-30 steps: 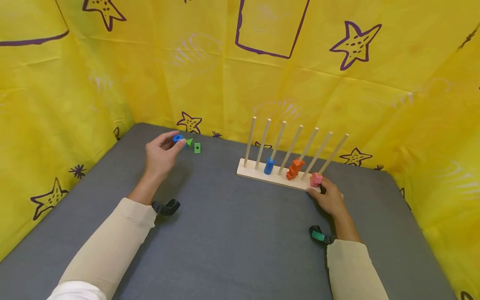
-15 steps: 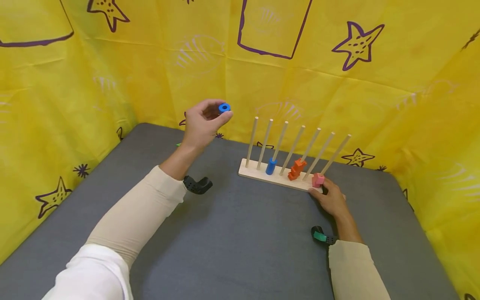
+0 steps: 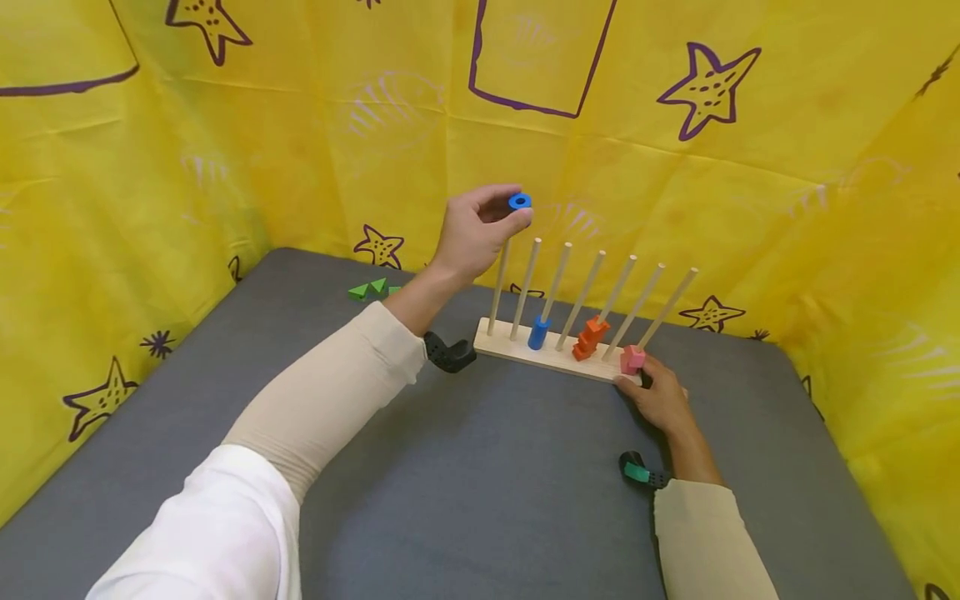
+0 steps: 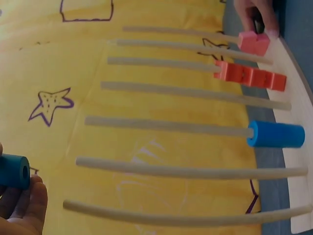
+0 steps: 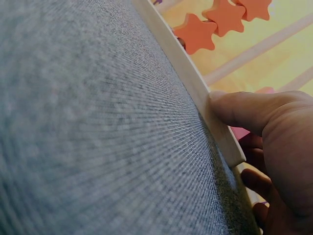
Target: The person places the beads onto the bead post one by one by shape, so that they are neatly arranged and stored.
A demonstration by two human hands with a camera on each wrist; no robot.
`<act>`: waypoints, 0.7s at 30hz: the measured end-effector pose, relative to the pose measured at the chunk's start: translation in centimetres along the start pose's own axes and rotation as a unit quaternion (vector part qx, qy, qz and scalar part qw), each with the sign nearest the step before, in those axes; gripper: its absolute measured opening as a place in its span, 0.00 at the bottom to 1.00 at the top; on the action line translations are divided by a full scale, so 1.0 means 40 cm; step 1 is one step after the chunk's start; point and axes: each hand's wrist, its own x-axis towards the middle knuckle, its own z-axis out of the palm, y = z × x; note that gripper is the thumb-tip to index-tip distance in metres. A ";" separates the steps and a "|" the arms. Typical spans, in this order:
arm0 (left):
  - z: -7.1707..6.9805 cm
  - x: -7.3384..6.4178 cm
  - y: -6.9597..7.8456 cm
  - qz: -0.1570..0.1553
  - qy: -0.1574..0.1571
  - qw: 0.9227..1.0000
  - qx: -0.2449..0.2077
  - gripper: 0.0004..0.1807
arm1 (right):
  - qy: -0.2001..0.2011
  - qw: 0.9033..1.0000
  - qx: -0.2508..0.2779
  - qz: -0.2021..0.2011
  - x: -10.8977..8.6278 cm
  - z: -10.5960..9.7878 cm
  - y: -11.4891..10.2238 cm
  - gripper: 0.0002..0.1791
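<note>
A short blue cylinder (image 3: 520, 201) with a hole through it is pinched between the thumb and fingers of my left hand (image 3: 472, 233), raised near the tops of the leftmost pegs. In the left wrist view that cylinder (image 4: 13, 171) is apart from the peg tips. Below stands a wooden peg rack (image 3: 502, 343) with several upright rods. One rod bears a blue cylinder stack (image 3: 538, 333), another orange stars (image 3: 590, 339), and the right end rod pink pieces (image 3: 632, 359). My right hand (image 3: 660, 396) grips the rack's right end, its thumb on the front edge of the base (image 5: 195, 83).
Green pieces (image 3: 360, 292), at least two of them triangular, lie at the table's back left, partly behind the left forearm. The grey table (image 3: 510, 483) is bordered by a yellow printed cloth (image 3: 375, 167) behind and at both sides.
My left hand has lifted the blue cylinder from beside the green pieces and carried it right to the left rods. The right hand keeps its hold on the rack.
</note>
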 end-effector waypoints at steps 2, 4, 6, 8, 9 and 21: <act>0.016 0.003 -0.002 -0.002 -0.006 1.000 0.004 0.20 | -0.003 1.000 -0.004 0.003 0.000 -0.001 -0.001 0.28; 0.032 0.004 -0.003 -0.006 -0.012 1.000 0.012 0.19 | -0.003 1.000 -0.007 0.006 0.000 -0.001 -0.001 0.28; 0.047 0.006 -0.006 -0.006 -0.018 1.000 0.018 0.19 | -0.002 1.000 -0.008 0.006 0.000 0.000 -0.001 0.28; 0.061 0.008 -0.009 -0.008 -0.023 0.999 0.027 0.19 | -0.001 1.000 -0.010 0.006 0.000 0.001 0.000 0.28; 0.067 0.010 -0.010 -0.010 -0.024 0.999 0.033 0.19 | -0.001 1.000 -0.010 0.008 0.001 0.002 0.001 0.28; 0.121 0.035 -0.046 -0.068 -0.028 0.997 0.027 0.17 | 0.007 1.000 0.000 -0.005 0.002 0.004 0.000 0.27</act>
